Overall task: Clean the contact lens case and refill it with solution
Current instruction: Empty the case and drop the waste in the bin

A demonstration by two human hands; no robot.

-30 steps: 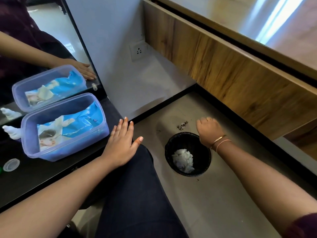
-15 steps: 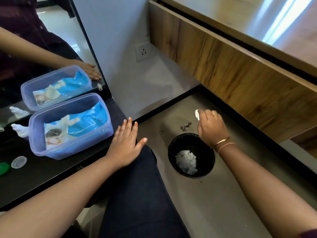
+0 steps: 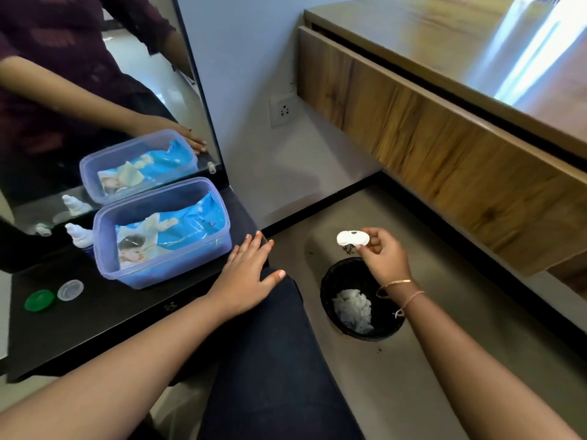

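My right hand (image 3: 382, 257) pinches a white contact lens case (image 3: 352, 239) by one end, above the floor just beyond a black bin (image 3: 330, 282). My left hand (image 3: 246, 274) lies flat with straight fingers on the corner of the black table (image 3: 95, 325) and holds nothing. A green cap (image 3: 39, 300) and a clear cap (image 3: 70, 289) sit side by side at the table's left. A white solution bottle (image 3: 79, 236) stands behind them, next to the blue box.
A blue plastic box (image 3: 178, 271) with a wipes pack stands on the table against a mirror (image 3: 95, 100). The bin holds white tissue (image 3: 354, 308). A wooden cabinet (image 3: 444, 138) runs along the right. My knee (image 3: 273, 344) is between table and bin.
My right hand rose from the floor beyond the bin, and the white case it holds has come into full view. My left hand stayed on the table corner.
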